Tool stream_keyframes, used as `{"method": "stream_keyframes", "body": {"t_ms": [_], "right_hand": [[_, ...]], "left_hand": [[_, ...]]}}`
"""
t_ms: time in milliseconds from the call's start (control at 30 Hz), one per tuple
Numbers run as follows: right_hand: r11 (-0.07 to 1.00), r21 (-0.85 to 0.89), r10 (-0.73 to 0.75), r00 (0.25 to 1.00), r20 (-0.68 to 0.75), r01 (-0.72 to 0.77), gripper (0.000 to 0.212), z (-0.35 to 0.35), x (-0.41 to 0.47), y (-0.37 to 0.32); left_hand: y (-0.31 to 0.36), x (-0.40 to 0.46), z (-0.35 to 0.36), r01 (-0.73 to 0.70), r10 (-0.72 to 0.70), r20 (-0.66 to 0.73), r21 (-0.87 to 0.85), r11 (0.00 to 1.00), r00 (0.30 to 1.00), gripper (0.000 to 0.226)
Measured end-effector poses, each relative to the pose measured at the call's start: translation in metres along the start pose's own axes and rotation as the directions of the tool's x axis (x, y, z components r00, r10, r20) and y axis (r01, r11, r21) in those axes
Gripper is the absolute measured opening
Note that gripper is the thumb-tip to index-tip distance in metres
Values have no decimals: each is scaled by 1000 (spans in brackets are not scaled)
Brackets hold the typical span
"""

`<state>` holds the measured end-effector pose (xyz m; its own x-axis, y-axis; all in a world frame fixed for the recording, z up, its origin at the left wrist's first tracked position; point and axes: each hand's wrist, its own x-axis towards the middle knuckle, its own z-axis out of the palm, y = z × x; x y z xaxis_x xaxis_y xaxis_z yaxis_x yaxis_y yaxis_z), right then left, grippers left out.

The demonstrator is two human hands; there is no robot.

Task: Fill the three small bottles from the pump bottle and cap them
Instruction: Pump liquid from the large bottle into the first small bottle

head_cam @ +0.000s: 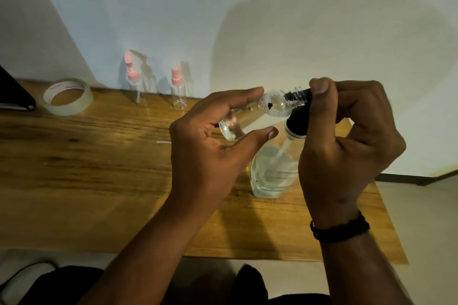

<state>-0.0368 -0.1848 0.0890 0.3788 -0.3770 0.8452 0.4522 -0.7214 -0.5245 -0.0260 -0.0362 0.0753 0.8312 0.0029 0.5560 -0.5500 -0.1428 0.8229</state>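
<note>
Above the wooden table (99, 168), the left hand (210, 146) pinches a tilted small bottle (250, 116) against the pump bottle's (270, 171) nozzle, which the right hand (347, 136) grips.

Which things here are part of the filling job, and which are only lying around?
Part of the job:
- small bottle in left hand
- pump bottle under right hand
- two pink-capped small bottles

Lying about:
- roll of clear tape
- dark flat object

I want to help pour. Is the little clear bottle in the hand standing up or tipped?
Tipped: the small clear plastic bottle lies sideways, mouth at the black pump nozzle.
</note>
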Motion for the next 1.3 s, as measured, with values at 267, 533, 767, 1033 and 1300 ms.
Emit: {"method": "stream_keyframes", "body": {"t_ms": [267, 533, 767, 1033, 1300], "right_hand": [[1000, 7, 21, 999, -33, -20, 24, 3, -6, 1], [999, -39, 10, 1000, -21, -11, 29, 0, 1, -3], [999, -8, 32, 999, -29, -32, 29, 5, -5, 2], [1000, -13, -6, 1000, -29, 5, 27, 2, 0, -1], [1000, -14, -11, 1000, 16, 11, 29, 4, -3, -2]], "left_hand": [[-3, -2, 1, 3, -3, 1, 18, 1000, 1000, 50], [0, 0, 0, 2, -2, -1, -6, 1000, 1000, 52], [-5, -2, 2, 21, -21, -6, -9, 1000, 1000, 50], [-2, 0, 1, 8, -8, -6, -15, 1000, 1000, 49], [-4, -1, -3, 12, -12, -17, -6, 1000, 1000, 51]]}}
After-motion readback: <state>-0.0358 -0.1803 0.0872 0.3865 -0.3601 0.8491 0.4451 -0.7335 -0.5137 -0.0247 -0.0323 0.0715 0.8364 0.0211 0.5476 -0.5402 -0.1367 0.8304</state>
